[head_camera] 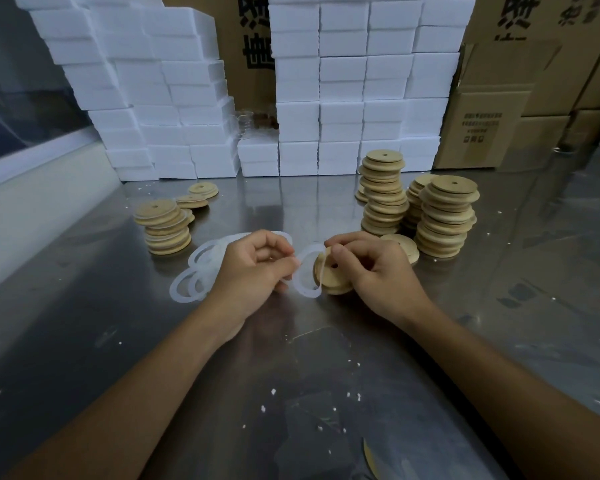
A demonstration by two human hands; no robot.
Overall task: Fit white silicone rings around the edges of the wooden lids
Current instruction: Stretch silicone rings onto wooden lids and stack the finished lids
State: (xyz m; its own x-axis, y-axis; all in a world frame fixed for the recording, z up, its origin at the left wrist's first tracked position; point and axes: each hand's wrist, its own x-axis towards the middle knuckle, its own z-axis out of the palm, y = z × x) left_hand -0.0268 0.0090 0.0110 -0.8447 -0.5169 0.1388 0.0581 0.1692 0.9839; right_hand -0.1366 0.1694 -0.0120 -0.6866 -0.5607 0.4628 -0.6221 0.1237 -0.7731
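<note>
Your right hand gripped a wooden lid tilted on edge just above the steel bench, thumb and fingers curled round it. Your left hand pinched a white silicone ring at its left side, holding it against the lid's left face; the ring's top touched the lid's rim, and its lower loop hung free.

Just left of your left hand lay a loose pile of rings on the bench, partly hidden by your wrist. Farther left stood a short stack of ringed lids, with two lids beyond it. To the far right rose tall stacks of bare lids, one more lid lying just beyond your right hand. White foam boxes and cardboard cartons lined the far edge.
</note>
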